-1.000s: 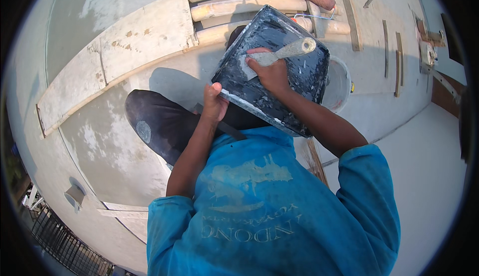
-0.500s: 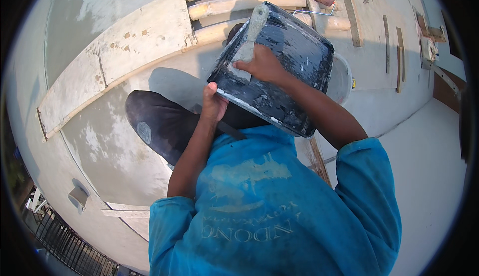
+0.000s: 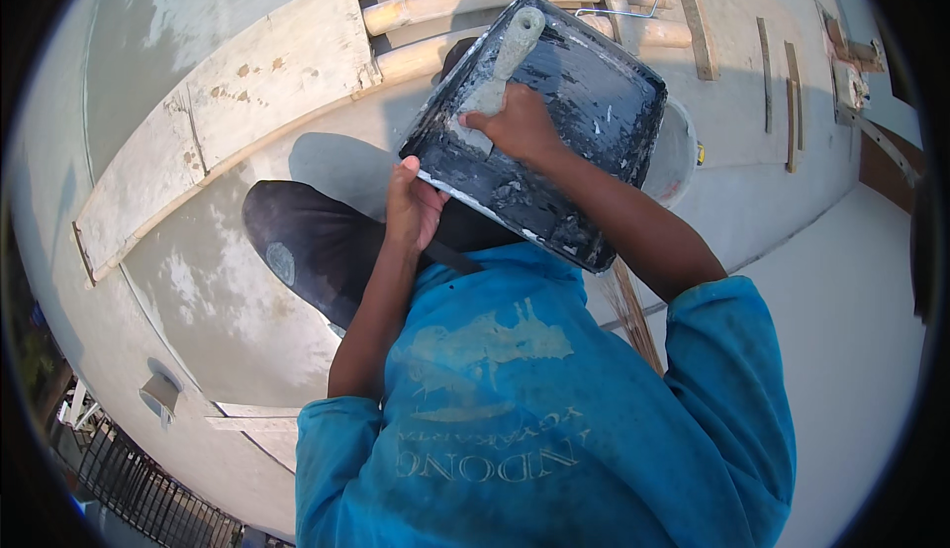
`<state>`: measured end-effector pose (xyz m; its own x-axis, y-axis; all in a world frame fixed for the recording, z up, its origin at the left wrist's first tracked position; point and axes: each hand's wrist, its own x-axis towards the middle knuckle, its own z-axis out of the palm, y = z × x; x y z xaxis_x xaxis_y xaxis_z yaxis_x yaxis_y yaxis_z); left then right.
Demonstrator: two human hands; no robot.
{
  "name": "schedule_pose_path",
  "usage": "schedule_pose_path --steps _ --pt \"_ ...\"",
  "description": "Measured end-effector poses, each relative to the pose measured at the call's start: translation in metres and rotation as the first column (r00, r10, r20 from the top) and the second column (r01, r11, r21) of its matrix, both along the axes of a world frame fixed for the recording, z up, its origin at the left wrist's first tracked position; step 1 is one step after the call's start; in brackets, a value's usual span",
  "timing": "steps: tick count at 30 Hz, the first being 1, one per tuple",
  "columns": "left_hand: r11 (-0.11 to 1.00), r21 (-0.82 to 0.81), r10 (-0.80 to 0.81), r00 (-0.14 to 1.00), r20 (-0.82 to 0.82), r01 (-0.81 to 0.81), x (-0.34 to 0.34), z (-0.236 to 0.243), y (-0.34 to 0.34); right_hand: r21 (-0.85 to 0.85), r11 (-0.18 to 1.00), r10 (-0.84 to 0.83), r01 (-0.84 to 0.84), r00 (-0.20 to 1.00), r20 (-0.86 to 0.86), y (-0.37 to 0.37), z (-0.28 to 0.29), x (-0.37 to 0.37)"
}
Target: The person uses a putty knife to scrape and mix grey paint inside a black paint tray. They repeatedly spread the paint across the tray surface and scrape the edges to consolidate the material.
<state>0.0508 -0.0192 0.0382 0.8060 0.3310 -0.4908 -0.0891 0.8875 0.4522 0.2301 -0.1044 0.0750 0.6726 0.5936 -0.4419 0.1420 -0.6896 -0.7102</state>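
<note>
1. Single view from the left of two fisheye cameras worn side by side on a person's head, facing steeply down; upright and unmirrored, so its left is the person's left.
2. Nearest the lens, the wearer's blue shirt (image 3: 594,399) fills the lower middle.
3. Slightly farther off, above the picture's centre, are the left hand (image 3: 409,203), right hand (image 3: 522,126) and dark tray (image 3: 599,102), seen from above.
4. The view is very wide: black curves close off the corners, and long pale boards (image 3: 272,73) at upper left bend into an arc.
5. At the lower-left rim, a dark railing (image 3: 143,484) looks small and distant.
</note>
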Motion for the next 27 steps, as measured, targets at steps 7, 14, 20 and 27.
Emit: schedule_pose_path --steps 7,14,20,27 --pt "0.994 -0.082 0.075 0.997 0.035 -0.072 -0.01 -0.019 -0.008 -0.074 0.989 0.128 -0.131 0.991 -0.037 0.005 -0.025 0.001" --pt "0.996 -0.062 0.069 0.996 0.058 -0.065 -0.012 -0.021 -0.007 -0.164 0.97 0.174 -0.179 0.984 -0.049 0.01 -0.028 0.004" --pt "0.989 -0.131 0.09 0.985 0.149 -0.07 -0.018 -0.033 -0.008 -0.171 0.972 0.141 -0.163 0.981 -0.135 0.013 -0.025 0.003" --pt "0.991 -0.095 0.114 0.974 0.194 -0.097 -0.025 -0.036 -0.008 -0.124 0.99 0.081 -0.073 0.995 0.058 0.004 0.005 -0.009"
